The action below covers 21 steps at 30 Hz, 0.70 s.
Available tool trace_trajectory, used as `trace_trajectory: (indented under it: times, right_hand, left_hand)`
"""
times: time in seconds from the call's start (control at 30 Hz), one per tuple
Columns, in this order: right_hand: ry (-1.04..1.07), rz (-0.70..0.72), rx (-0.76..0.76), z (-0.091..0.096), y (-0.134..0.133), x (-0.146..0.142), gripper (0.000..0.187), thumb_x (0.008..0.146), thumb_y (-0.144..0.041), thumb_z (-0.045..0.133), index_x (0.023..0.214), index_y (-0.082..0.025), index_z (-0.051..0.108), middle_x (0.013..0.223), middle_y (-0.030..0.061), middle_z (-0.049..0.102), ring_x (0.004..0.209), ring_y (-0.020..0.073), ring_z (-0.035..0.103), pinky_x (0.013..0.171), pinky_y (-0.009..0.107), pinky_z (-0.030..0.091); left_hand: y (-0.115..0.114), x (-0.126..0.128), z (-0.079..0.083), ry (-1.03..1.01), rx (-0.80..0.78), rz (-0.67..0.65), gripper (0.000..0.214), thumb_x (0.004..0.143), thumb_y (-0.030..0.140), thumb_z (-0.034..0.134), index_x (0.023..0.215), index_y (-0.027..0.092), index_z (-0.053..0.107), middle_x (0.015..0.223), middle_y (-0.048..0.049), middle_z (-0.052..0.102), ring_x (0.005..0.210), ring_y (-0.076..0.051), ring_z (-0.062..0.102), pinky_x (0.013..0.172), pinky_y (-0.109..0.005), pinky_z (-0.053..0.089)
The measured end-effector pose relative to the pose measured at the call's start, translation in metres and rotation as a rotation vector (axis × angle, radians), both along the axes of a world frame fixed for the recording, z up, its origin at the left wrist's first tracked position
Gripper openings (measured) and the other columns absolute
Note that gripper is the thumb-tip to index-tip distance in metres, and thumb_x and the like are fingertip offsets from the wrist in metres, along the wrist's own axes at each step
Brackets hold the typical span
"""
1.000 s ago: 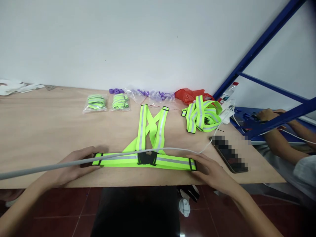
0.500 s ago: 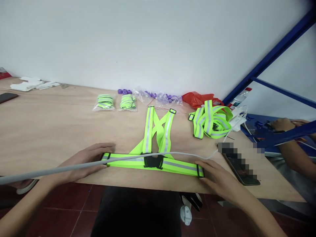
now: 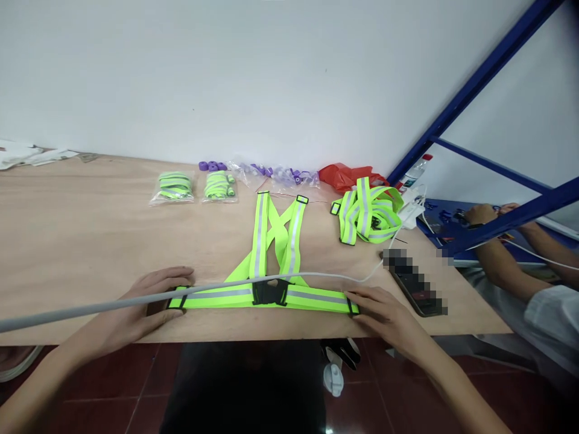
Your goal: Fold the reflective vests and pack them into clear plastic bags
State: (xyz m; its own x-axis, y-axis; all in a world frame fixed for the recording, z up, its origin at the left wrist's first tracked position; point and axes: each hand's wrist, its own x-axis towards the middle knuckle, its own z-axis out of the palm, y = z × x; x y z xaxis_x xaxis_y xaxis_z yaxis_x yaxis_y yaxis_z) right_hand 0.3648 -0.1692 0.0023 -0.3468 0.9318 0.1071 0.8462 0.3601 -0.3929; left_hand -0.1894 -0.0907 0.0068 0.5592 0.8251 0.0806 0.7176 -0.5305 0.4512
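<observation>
A neon-yellow reflective vest [image 3: 316, 297] with grey stripes lies spread near the table's front edge. Its two shoulder straps cross towards the back, and a black buckle [image 3: 269, 293] sits mid-waistband. My left hand [image 3: 120, 322] holds the waistband's left end at a black slider, fingers above and thumb below. At the opposite end, my right hand [image 3: 389, 313] grips the band by its slider in the same way. Both hands rest on the table, and parts of the band's ends are hidden by the fingers. A grey cable [image 3: 104, 305] passes in front of the left hand and vest.
Behind lie two bagged vests [image 3: 175, 185] [image 3: 219, 185], purple pieces [image 3: 212, 166] and a red bag [image 3: 348, 175]. To the right are a loose vest [image 3: 373, 214], a phone [image 3: 416, 289], a bottle [image 3: 414, 172] and a blue frame [image 3: 474, 75]. Another person's arms [image 3: 497, 259] work beyond it.
The view has turned slightly right, so everything on the table appears further left. Both hands stay at the waistband's ends, and the band looks a little more level.
</observation>
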Motion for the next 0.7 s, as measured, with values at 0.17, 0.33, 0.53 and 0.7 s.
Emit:
trace_trajectory:
  times: [0.17,0.33,0.53,0.7]
  right_hand:
    - [-0.034,0.046,0.144,-0.009,-0.013,-0.004,0.033,0.102,-0.033,0.055,0.131,-0.036,0.071,0.135,0.0069,0.070,0.121,0.0272,0.066,0.098,0.045,0.056]
    - [-0.050,0.046,0.197,-0.009,-0.020,-0.010,0.038,0.104,-0.028,0.050,0.137,-0.035,0.066,0.146,0.0063,0.062,0.133,0.0261,0.058,0.104,0.046,0.054]
    - [-0.020,0.007,0.277,-0.015,-0.022,-0.014,0.032,0.103,-0.027,0.053,0.128,-0.034,0.073,0.139,0.0070,0.067,0.128,0.0270,0.063,0.102,0.047,0.057]
    - [-0.057,0.011,0.405,-0.022,-0.025,-0.016,0.032,0.101,-0.021,0.055,0.123,-0.030,0.075,0.123,0.0070,0.076,0.117,0.0266,0.070,0.097,0.044,0.060]
  left_hand:
    - [0.001,0.001,-0.006,0.006,0.012,0.003,0.054,0.094,0.056,0.062,0.143,0.033,0.057,0.152,-0.0026,0.056,0.137,-0.030,0.055,0.113,-0.042,0.048]
    - [0.002,0.005,0.006,0.045,0.038,-0.007,0.061,0.094,0.059,0.062,0.149,0.035,0.052,0.157,-0.0016,0.050,0.139,-0.031,0.052,0.113,-0.043,0.048]
    - [-0.004,0.065,0.060,-0.028,0.209,-0.263,0.050,0.101,0.039,0.056,0.151,0.035,0.049,0.157,-0.0015,0.050,0.142,-0.030,0.049,0.124,-0.056,0.030]
    - [0.004,0.161,0.064,-0.075,0.085,-0.811,0.047,0.103,0.035,0.053,0.148,0.021,0.054,0.156,-0.0102,0.051,0.144,-0.027,0.047,0.125,-0.045,0.030]
